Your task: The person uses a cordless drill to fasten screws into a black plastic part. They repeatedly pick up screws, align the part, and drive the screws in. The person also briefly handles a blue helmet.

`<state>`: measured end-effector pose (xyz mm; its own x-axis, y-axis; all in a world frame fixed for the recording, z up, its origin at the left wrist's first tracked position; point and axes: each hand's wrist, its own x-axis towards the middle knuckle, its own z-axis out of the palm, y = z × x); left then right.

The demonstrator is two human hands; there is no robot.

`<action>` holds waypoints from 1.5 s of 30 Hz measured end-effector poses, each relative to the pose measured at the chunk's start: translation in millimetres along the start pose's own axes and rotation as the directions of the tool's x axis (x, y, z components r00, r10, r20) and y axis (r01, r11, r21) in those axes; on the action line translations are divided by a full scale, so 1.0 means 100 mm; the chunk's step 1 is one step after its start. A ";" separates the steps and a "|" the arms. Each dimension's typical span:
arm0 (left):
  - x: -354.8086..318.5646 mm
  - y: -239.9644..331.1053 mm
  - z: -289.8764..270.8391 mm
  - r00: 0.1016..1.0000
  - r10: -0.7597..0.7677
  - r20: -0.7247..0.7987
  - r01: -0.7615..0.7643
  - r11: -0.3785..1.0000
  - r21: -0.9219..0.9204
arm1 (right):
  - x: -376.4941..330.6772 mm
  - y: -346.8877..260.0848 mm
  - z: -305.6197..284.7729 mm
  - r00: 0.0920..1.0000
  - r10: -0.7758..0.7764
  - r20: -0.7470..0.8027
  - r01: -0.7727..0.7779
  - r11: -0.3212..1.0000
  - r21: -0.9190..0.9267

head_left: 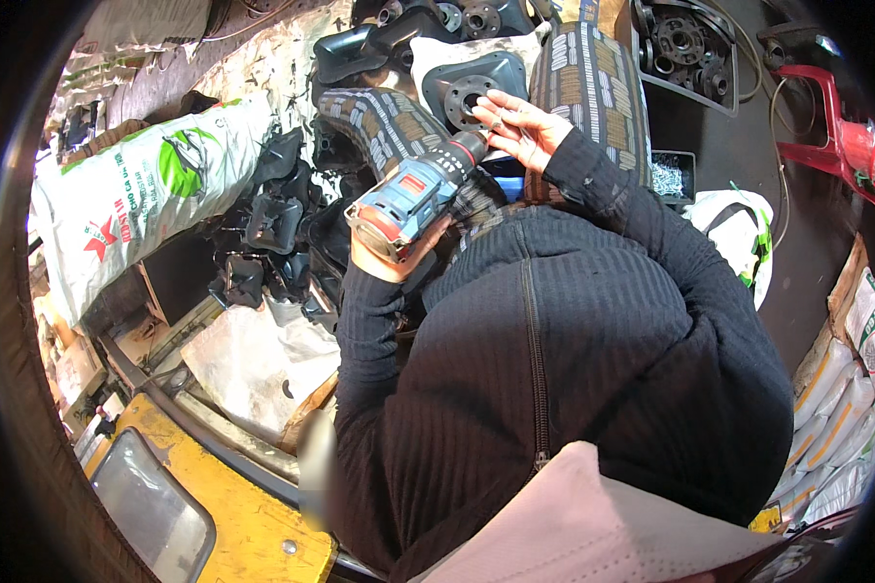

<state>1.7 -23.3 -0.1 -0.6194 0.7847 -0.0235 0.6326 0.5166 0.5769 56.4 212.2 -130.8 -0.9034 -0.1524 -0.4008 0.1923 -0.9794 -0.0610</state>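
Observation:
My left hand [399, 260] grips a blue-and-red cordless drill [413, 192] from below and behind. The drill's chuck points up and to the right. Close beside the chuck, my right hand [532, 132] is turned palm up with its fingers stretched out. Whether a small piece lies among those fingers is too fine to make out. Just beyond the hands, a black moulded part with a round grey flange [457, 107] rests on a pale cloth [423, 58] between my patterned trouser legs [593, 87].
Several black moulded parts [274, 222] are piled at the left beside a white printed sack [156, 194]. A bin of round metal parts [679, 44] stands at the far right, with a small tray of screws [671, 175] nearer. A red plastic stool [851, 146] is farther right. Yellow machinery [253, 515] is lower left.

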 end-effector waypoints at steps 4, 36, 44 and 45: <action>0.02 0.04 -0.06 0.999 -0.038 0.009 0.038 0.997 -0.067 | 0.02 0.03 -0.04 1.000 -0.023 0.012 0.023 1.000 0.017; 0.38 -0.18 -0.08 1.000 -0.001 0.006 0.001 0.991 0.137 | 0.15 0.05 -0.50 0.863 -0.233 -0.448 0.048 0.921 -0.387; 0.54 -0.57 -0.06 0.970 -0.232 0.074 0.225 0.970 0.092 | 0.57 0.09 -0.69 0.695 -0.700 -0.162 -0.096 0.133 -0.986; 0.56 -0.59 -0.05 0.949 -0.302 0.087 0.292 0.950 0.110 | 0.59 0.07 -0.69 0.689 -0.695 -0.208 -0.156 0.138 -0.978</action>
<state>-72.4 -11.8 -31.6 -0.7386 0.6187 -0.2677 0.4709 0.7577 0.4518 30.5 205.3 -218.3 -0.6760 0.6031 -0.4235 0.5420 0.0176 -0.8402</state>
